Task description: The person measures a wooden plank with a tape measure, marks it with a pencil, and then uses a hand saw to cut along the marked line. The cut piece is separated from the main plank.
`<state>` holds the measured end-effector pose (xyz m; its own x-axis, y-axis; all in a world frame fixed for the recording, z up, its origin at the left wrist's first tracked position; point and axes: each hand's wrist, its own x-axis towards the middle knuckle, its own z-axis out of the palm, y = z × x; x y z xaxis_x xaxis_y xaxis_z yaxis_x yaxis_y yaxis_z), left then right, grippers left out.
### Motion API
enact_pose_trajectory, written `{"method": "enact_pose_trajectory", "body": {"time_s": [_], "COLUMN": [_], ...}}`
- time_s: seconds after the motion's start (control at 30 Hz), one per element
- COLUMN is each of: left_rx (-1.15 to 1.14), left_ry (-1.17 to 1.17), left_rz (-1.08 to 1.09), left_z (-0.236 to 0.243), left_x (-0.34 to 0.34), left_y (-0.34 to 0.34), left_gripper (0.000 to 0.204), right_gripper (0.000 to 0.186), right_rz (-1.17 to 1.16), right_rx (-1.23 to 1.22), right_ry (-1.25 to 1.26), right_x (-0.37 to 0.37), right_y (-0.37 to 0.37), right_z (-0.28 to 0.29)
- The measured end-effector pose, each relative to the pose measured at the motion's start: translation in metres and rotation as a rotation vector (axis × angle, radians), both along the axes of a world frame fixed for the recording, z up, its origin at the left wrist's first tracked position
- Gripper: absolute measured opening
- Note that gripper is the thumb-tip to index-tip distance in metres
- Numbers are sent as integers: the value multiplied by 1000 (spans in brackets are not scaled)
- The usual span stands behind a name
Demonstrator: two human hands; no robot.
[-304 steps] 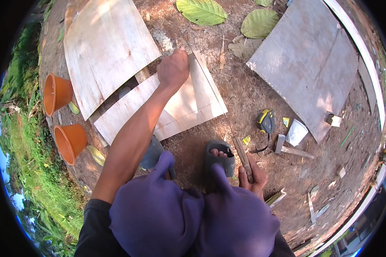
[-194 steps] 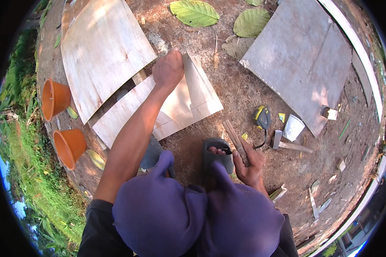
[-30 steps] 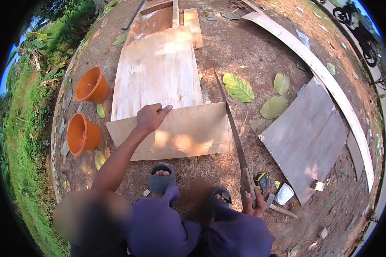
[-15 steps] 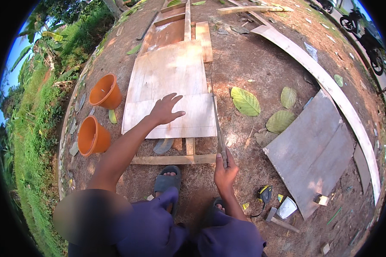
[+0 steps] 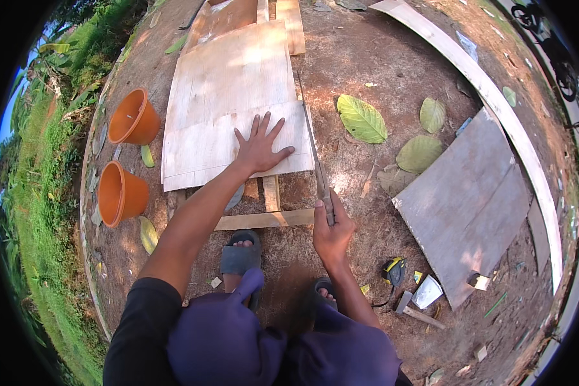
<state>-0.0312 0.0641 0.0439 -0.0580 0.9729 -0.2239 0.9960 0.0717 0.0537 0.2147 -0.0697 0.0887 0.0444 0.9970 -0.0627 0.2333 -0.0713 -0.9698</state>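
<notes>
My left hand (image 5: 261, 148) lies on the narrower pale plywood piece (image 5: 199, 154), fingers spread and pressing down. That piece is at the near end of a larger plywood sheet (image 5: 231, 67), and a thin line runs along its near edge. In my right hand (image 5: 334, 235) is a hand saw (image 5: 310, 132), gripped by its handle and seen nearly edge-on. Its long thin blade points away from me along the right edge of the plywood. Whether the teeth touch the wood cannot be made out.
A wooden frame (image 5: 272, 194) supports the plywood. Two orange buckets (image 5: 135, 193) stand at left. On the right lie a grey board (image 5: 460, 199), a long pale plank (image 5: 495, 96), a tape measure (image 5: 394, 271), a hammer (image 5: 421, 315) and a white container (image 5: 427, 293). Large leaves (image 5: 363, 119) dot the ground.
My left hand has come down flat onto the plywood, fingers now spread wider. The saw stays in my right hand beside the board's edge. The view has tilted down slightly.
</notes>
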Motion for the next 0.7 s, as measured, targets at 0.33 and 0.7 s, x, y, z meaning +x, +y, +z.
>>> {"method": "enact_pose_trajectory", "body": {"time_s": [0.33,0.7], "left_rx": [-216,-273], "left_ry": [-34,-152], "left_rz": [-9,46], "left_z": [23,5], "left_x": [-14,-18], "left_y": [31,29], "left_gripper": [95,103], "right_gripper": [46,47], "right_rz": [-1,6], "right_rx": [-35,-117], "right_ry": [-54,-141], "right_x": [-2,-9], "right_y": [6,7], "right_z": [17,32]}}
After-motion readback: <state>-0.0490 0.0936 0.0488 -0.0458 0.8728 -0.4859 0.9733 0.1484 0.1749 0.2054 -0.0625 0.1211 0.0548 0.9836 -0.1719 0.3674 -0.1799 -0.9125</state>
